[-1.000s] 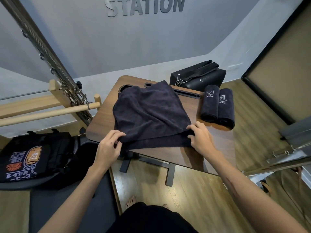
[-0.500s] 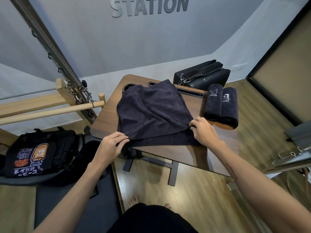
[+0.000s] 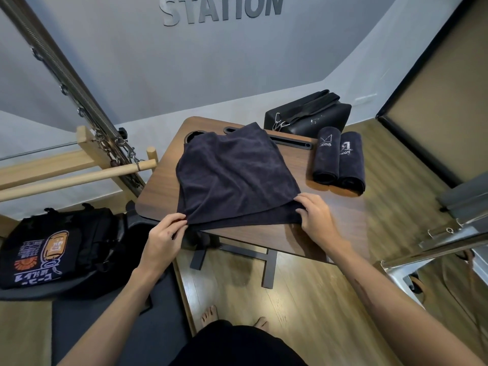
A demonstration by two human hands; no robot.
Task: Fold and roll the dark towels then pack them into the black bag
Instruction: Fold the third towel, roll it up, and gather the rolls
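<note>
Starting at nine o'clock, a printed black backpack (image 3: 47,249) sat down on the floor mat, out of play. My left hand (image 3: 165,237) pinched the near-left corner of the dark towel (image 3: 235,178) between thumb and fingers. The towel lay folded over on the wooden table (image 3: 340,220), its upper layer sitting short of the lower edge. At three o'clock from that corner, my right hand (image 3: 315,219) held the near-right corner, fingers curled over the hem. I judged the fold only half settled: to do it well I needed both corners drawn level, the edges matched and the cloth tugged taut before smoothing out the wrinkles. Up at one o'clock, two rolled towels (image 3: 339,161) lay side by side, touching, and just beyond them stood the black bag (image 3: 317,118), strap across its top.
</note>
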